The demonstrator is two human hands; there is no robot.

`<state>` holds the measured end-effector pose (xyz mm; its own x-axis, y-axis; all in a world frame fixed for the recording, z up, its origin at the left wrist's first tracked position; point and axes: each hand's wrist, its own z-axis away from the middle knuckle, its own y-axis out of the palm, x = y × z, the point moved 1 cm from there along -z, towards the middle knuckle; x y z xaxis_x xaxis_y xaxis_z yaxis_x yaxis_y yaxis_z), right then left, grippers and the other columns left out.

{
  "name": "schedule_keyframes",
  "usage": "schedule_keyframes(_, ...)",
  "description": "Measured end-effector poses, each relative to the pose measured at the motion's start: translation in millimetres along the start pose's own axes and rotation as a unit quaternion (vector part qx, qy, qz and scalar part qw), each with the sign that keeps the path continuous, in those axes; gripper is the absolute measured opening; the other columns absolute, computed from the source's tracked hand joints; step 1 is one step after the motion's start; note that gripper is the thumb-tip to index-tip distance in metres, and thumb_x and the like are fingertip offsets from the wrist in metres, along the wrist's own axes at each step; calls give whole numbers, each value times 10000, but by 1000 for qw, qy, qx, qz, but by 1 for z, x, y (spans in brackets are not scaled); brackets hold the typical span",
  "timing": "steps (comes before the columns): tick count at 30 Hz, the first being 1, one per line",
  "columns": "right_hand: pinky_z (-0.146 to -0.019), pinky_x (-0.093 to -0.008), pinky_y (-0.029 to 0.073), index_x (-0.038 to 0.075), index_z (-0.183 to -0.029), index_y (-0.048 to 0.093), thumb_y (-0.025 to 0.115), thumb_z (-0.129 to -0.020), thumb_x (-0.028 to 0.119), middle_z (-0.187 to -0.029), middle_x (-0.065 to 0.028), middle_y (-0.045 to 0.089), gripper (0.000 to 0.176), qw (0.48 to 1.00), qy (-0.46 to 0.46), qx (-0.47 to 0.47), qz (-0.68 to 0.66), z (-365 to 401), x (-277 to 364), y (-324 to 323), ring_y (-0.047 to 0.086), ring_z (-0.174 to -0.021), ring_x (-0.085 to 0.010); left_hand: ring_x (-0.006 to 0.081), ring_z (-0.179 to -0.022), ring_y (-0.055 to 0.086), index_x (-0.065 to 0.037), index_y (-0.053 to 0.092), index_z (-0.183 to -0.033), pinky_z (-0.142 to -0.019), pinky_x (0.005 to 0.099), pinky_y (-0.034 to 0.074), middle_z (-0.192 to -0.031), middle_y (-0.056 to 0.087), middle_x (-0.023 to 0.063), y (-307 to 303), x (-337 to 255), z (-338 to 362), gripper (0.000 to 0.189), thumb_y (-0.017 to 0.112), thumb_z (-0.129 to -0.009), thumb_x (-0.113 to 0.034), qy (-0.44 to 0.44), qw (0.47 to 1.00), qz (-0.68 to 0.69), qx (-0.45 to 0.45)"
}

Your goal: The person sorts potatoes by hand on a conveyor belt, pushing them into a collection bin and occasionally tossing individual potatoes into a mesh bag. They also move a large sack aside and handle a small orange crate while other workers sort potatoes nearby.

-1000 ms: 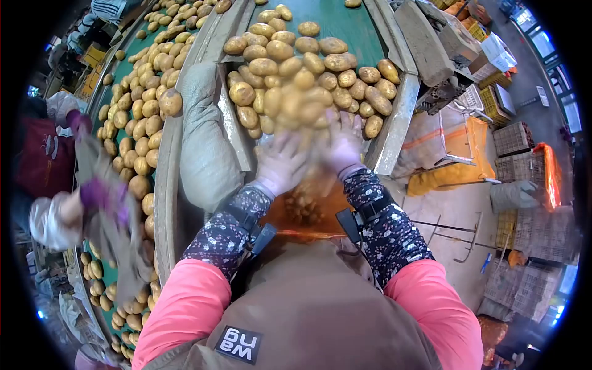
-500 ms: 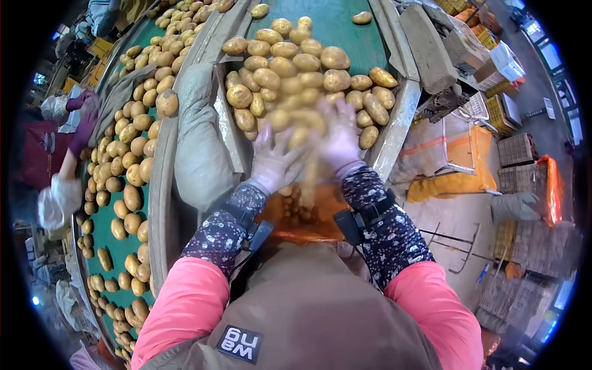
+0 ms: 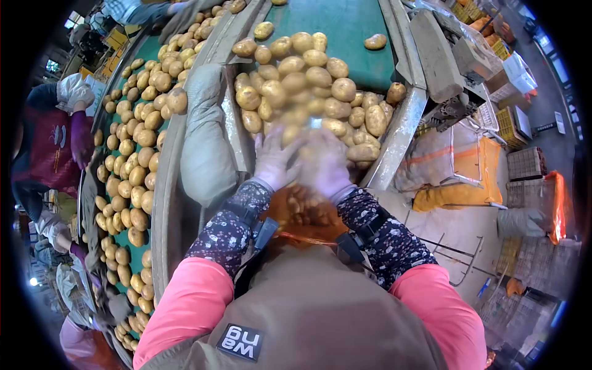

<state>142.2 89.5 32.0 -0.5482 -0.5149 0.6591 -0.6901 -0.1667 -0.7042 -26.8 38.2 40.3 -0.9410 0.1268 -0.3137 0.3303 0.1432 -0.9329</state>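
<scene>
A pile of potatoes (image 3: 296, 80) covers the lower end of a green belt (image 3: 336, 21) between metal side walls. Below the pile, my left hand (image 3: 275, 159) is in a pale glove, its fingers spread against the lowest potatoes. Beside it on the right, my right hand (image 3: 327, 161), gloved too, is smeared by motion at the pile's lower edge; its fingers cannot be made out. Under both hands hangs an open orange bag (image 3: 308, 216) with several potatoes inside. Some potatoes between the hands are blurred.
On the left, a second green belt (image 3: 147, 245) carries many potatoes. A grey padded roll (image 3: 206, 139) lies along the divider. Co-workers, one in a maroon apron (image 3: 55, 145), stand at the far left. On the right are a filled sack (image 3: 487, 169), a wire frame and stacked crates (image 3: 524, 157).
The potatoes at the chute have shifted, with more now piled at its right side. My right hand has moved slightly down and left. Co-workers on the left have moved.
</scene>
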Motion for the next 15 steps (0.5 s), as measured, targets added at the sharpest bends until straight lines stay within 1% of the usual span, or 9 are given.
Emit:
schedule_keyframes(3,-1111,-512,332,81,-1336,578,667,-832,241,-1441,-240,433,537,986,-29,-120,113,-14,38,-4,391,-1335,-435,421,-1421,288,-224,613,-1302,-1164,618,127,-1472,356,297,-11,13,21,574,700,-782,-452,18,998,-31,51)
schedule_keyframes(5,-1123,-557,303,78,-1364,560,660,-848,257,-1499,-238,374,556,982,-2,-105,155,-29,58,-9,347,-1368,-466,430,-1422,278,-208,612,-1284,-1168,603,139,-1478,342,304,-8,21,32,553,697,-789,-441,55,993,-47,95)
schedule_keyframes(7,-1127,-571,292,86,-1379,551,650,-858,269,-1531,-226,343,561,977,30,-70,201,-36,62,-5,319,-1393,-473,458,-1422,248,-211,583,-1310,-1167,616,125,-1496,323,291,-5,23,42,588,703,-779,-433,84,990,-90,68)
schedule_keyframes(10,-1142,-576,263,58,-1361,564,630,-860,297,-1543,-206,341,559,958,-25,-67,278,-15,41,22,291,-1417,-478,500,-1384,252,-216,554,-1321,-1126,678,167,-1467,368,206,-14,20,41,579,690,-771,-335,95,992,-31,-79)
schedule_keyframes(11,-1145,-572,260,47,-1351,571,627,-858,305,-1536,-206,356,560,951,-35,-60,303,-7,35,29,296,-1416,-479,511,-1383,247,-226,537,-1342,-1120,692,158,-1470,368,206,-19,18,32,591,685,-781,-335,71,995,-14,-68)
schedule_keyframes(12,-1116,-570,307,22,-1317,591,612,-850,307,-1485,-215,430,547,964,-45,-54,257,-2,35,28,391,-1358,-471,522,-1381,242,-237,520,-1363,-1115,705,149,-1473,367,205,-25,16,21,603,681,-790,-335,42,997,3,-57)
schedule_keyframes(13,-1102,-568,325,24,-1310,594,611,-847,302,-1467,-218,449,540,969,-41,-46,241,4,37,29,417,-1336,-464,533,-1380,237,-247,502,-1384,-1109,718,139,-1476,366,204,-29,18,14,616,676,-799,-334,17,999,16,-47)
schedule_keyframes(14,-1088,-566,343,25,-1303,597,610,-844,298,-1450,-222,467,534,973,-37,-37,224,13,42,29,443,-1314,-458,560,-1383,214,-266,464,-1425,-1098,739,126,-1464,384,214,-26,23,17,637,661,-824,-343,38,999,-35,9)
schedule_keyframes(15,-1074,-564,360,27,-1296,601,608,-841,293,-1433,-225,486,527,977,-34,-29,207,20,49,28,468,-1293,-451,528,-1448,123,-293,447,-1456,-1126,719,30,-1558,293,183,-23,23,20,734,688,-786,-470,35,993,-89,63)
